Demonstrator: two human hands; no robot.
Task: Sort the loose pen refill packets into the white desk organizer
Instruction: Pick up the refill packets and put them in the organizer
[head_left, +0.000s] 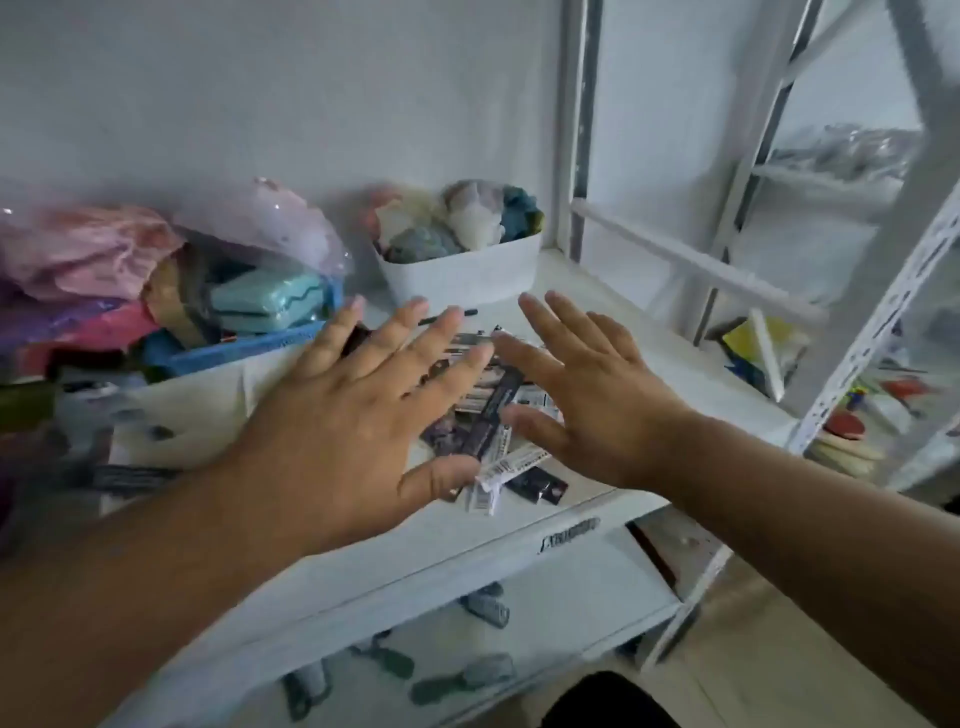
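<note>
step in hand, by the look of it: gathering, not yet sorting. left hand (358, 415) at 9 o'clock of the refill packets (498, 410), fingers straight and spread, palm down, holding nothing. right hand (587, 395) at 3 o'clock of the pile, same state: fingers extended, nothing gripped. both hover over or just touch the heap; contact too blurred to call.

packets lying loose in an overlapping pile on the white shelf top (649, 358), between the two hands, a few spilling toward 6 o'clock near the front edge. none in any container.

next move, as a judgement: close both hands inward to rake the pile together, then pinch a bundle and carry it to the organizer. thin, slick, overlapping packets, likely to slide or fan out; front-edge ones could drop off.

containers:
- white tub (462, 275) at 12 o'clock of the pile, just beyond the fingertips, filled with soft lumpy items in blue, white, pinkish tones. cannot tell whether this is the target organizer.
- blue basket (234, 353) at 10 o'clock, stuffed with a teal case and plastic-wrapped goods.
- lower shelf (571, 597) at 6 o'clock, with grey-green objects lying loose, too blurred to identify.
</note>
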